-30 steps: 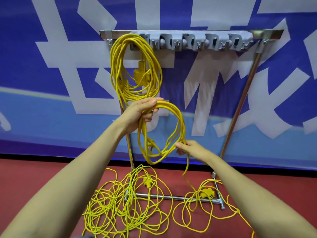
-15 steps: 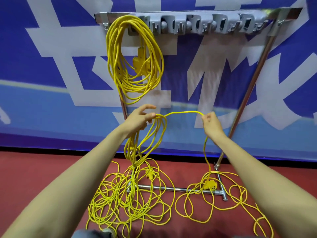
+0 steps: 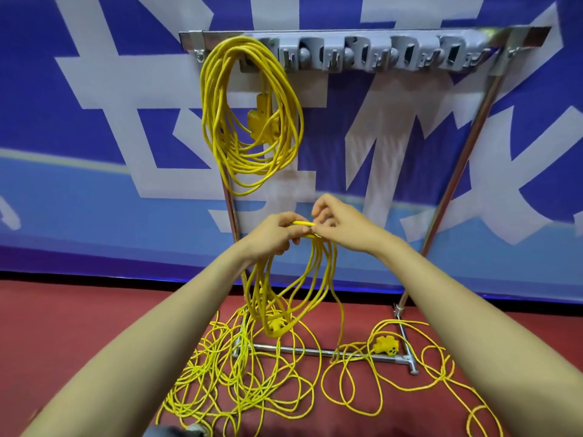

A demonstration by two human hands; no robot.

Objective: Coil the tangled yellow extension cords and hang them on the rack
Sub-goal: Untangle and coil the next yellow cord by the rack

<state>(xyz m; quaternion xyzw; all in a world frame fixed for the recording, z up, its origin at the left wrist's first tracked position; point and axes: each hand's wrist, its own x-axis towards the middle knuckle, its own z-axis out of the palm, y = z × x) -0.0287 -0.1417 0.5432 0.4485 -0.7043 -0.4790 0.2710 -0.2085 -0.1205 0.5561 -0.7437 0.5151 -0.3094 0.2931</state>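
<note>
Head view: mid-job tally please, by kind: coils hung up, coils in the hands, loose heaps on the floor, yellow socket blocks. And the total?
Hung coil on the rack: 1
Held coil, gripped by left hand and right hand: 1
Loose heaps on the floor: 2
Socket blocks: 3
Total: 7

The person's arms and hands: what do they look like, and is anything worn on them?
The left forearm and right forearm are bare to the frame edge: no sleeves show. The left hand and right hand wear no gloves; no watch, bracelet or ring is visible.
</note>
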